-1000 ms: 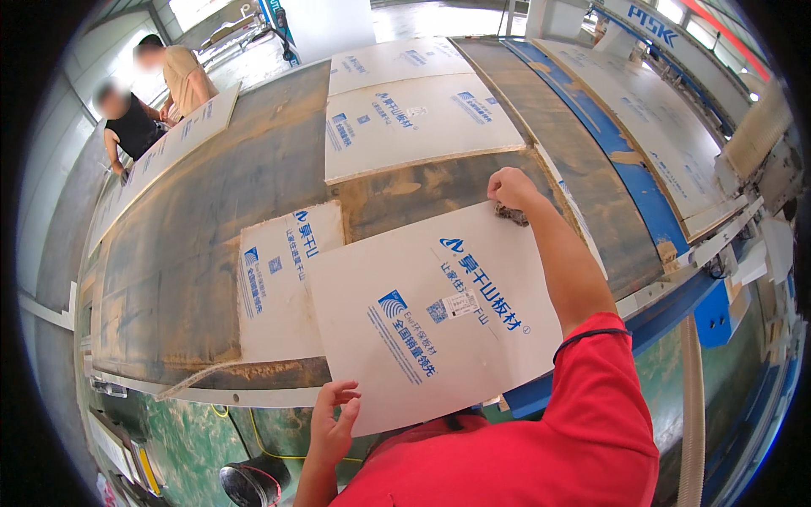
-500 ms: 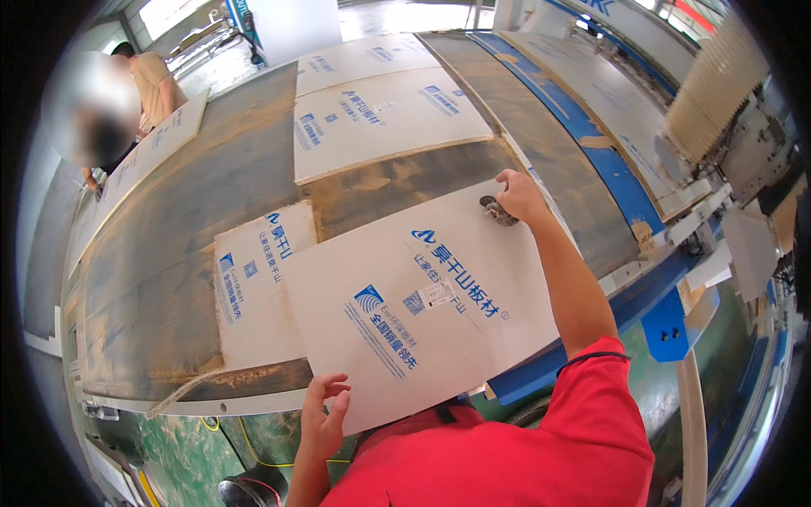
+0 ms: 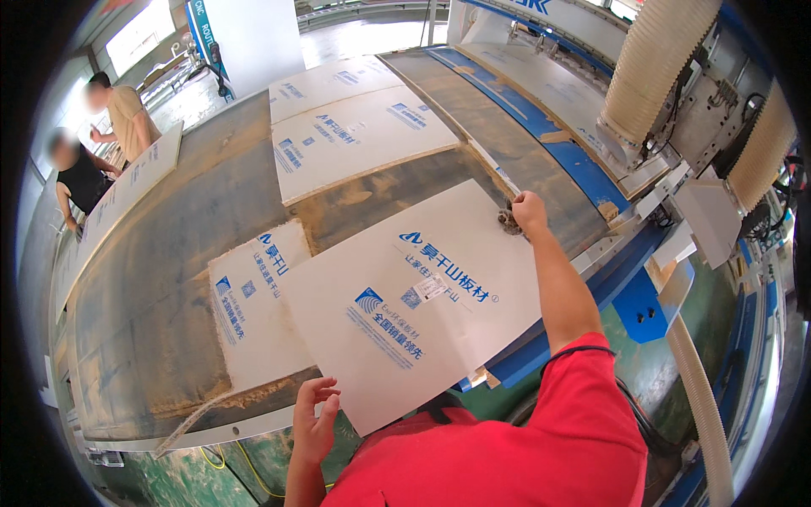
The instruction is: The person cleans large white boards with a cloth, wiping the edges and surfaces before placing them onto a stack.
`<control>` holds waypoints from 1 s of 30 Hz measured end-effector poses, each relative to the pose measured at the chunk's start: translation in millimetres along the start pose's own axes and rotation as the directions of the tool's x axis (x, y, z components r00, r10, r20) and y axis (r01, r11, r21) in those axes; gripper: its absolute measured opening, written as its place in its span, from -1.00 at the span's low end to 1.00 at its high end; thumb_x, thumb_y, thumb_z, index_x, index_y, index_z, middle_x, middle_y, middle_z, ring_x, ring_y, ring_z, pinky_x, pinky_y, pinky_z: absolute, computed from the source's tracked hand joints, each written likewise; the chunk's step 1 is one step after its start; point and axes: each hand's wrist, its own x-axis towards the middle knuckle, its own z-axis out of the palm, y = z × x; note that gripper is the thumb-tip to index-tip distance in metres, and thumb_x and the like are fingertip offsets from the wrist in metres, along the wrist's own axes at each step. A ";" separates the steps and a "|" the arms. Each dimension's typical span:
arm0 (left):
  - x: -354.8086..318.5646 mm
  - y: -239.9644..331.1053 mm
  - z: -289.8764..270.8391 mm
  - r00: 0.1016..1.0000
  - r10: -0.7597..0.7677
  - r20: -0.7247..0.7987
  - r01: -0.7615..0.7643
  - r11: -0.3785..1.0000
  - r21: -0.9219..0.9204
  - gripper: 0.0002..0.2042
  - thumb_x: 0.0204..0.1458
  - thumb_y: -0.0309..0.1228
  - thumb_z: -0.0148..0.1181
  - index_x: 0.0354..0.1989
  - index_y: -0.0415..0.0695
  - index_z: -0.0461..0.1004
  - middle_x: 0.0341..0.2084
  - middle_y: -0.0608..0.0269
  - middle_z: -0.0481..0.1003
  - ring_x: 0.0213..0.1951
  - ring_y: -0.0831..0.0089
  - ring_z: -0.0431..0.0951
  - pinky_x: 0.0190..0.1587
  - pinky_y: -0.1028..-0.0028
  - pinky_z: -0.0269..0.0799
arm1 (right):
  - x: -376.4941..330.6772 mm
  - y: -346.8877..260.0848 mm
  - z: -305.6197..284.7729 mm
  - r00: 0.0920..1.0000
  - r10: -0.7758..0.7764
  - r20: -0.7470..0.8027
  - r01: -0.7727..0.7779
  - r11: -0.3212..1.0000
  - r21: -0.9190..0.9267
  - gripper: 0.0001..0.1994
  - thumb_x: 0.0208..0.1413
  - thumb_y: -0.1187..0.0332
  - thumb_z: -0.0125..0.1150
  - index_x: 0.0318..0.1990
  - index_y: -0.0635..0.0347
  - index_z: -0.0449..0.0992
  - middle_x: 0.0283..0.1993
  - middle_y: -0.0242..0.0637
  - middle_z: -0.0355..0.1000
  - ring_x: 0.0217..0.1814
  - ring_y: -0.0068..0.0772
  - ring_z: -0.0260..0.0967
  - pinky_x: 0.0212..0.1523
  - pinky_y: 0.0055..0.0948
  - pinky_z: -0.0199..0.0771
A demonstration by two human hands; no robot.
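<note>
A large white board (image 3: 397, 296) with blue print and a small paper label lies in front of me, its near corner sticking out past the table's edge. At its far right edge my right hand (image 3: 530, 215) is closed on a crumpled grey-brown wad (image 3: 508, 222). Whether this wad is cloth or wire wool I cannot tell. My left hand (image 3: 316, 420) is raised beside the board's near left edge, fingers loosely bent and apart, holding nothing. A smaller white board (image 3: 262, 317) with dusty, rough edges lies to the left, partly under the large one.
More white boards (image 3: 355, 139) lie farther back on the dusty brown table (image 3: 152, 313). Machinery with ribbed hoses (image 3: 655, 72) stands at the right. Two people (image 3: 127, 118) are by a long board at the far left. A yellow cable (image 3: 253, 469) lies on the green floor.
My right hand has moved the wad out to the large board's right edge. My left hand stays near the left edge. The view has shifted, showing more of the machinery.
</note>
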 end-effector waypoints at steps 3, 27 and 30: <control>-5.0 -2.9 -10.5 0.999 -0.030 -0.014 0.030 1.000 0.000 -0.75 0.10 -0.45 0.07 -0.05 -0.23 0.39 -0.13 0.17 0.48 -0.16 0.41 0.51 -0.05 0.43 0.38 | 5.9 -2.9 -2.7 0.998 -0.025 0.064 0.023 0.999 0.027 -0.76 -0.09 0.22 0.26 -0.30 0.14 0.62 -0.31 -0.07 0.55 -0.23 -0.06 0.51 -0.18 -0.23 0.47; 8.9 9.8 30.0 0.988 -0.092 -0.127 0.094 0.995 0.013 -0.73 0.12 -0.41 0.08 -0.04 -0.25 0.39 -0.16 0.16 0.50 -0.15 0.41 0.52 -0.06 0.44 0.39 | 80.8 -8.1 -1.9 0.945 -0.068 0.321 0.052 0.997 0.058 -0.77 -0.18 0.27 0.29 -0.44 0.29 0.60 -0.41 0.01 0.52 -0.32 -0.04 0.50 -0.24 -0.25 0.45; 15.7 11.9 31.2 0.991 -0.072 -0.116 0.076 0.997 0.028 -0.73 0.12 -0.40 0.08 -0.04 -0.24 0.39 -0.17 0.16 0.49 -0.16 0.41 0.52 -0.07 0.45 0.38 | 75.0 -1.7 -26.0 0.899 -0.064 0.433 0.090 0.995 -0.039 -0.79 -0.15 0.31 0.29 -0.42 0.29 0.60 -0.40 -0.01 0.53 -0.30 -0.11 0.50 -0.24 -0.26 0.44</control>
